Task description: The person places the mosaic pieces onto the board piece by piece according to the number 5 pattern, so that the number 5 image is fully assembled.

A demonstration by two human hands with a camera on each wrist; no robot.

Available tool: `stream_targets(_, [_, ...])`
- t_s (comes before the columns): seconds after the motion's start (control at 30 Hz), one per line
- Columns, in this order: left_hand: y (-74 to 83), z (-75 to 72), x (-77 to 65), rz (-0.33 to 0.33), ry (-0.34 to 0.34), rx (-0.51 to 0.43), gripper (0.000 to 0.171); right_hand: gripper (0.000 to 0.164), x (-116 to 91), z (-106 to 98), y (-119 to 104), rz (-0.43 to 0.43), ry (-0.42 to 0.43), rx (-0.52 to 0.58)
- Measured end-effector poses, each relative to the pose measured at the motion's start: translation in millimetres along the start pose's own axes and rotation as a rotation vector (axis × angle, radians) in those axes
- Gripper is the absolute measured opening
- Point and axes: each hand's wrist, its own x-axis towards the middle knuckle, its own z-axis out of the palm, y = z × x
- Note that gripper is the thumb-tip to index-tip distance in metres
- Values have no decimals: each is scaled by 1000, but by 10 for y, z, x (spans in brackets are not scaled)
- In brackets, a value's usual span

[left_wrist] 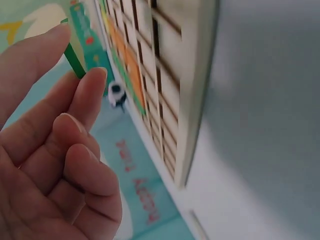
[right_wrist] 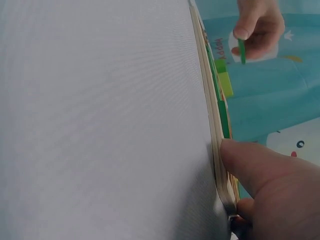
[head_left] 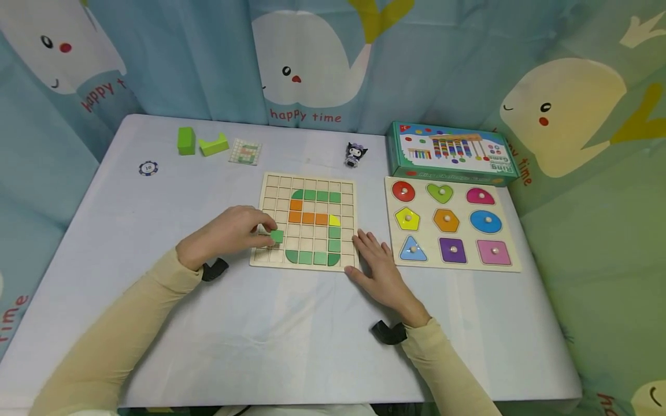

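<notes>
My left hand (head_left: 236, 230) pinches a thin green square tile (head_left: 277, 236) between thumb and fingertips, over the left part of a wooden grid board (head_left: 307, 232). In the left wrist view, the green tile (left_wrist: 75, 60) appears edge-on, raised off the board. Green tiles (head_left: 309, 195) form the board's top row, orange tiles (head_left: 308, 218) the middle, and more green ones the right column and bottom row; some corners are rounded. One yellow rounded tile (head_left: 334, 220) sits at the right. My right hand (head_left: 381, 276) lies at the board's right edge, its thumb touching the rim near the lower corner.
A small pattern card (head_left: 245, 152), two green blocks (head_left: 186, 141) and a poker chip (head_left: 148, 168) lie at the back left. Behind the board stands a small figurine (head_left: 355, 155). At the right are a knobbed shape puzzle (head_left: 421, 202) and a boxed game (head_left: 452, 151).
</notes>
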Motion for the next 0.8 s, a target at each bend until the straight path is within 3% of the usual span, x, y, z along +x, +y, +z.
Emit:
stream_targets(0.33, [95, 222, 227, 65, -8, 16, 24, 72, 12, -1, -1, -1, 0, -4])
stream_targets(0.8, [63, 299, 230, 76, 17, 86, 21, 72, 32, 12, -11, -7, -3, -10])
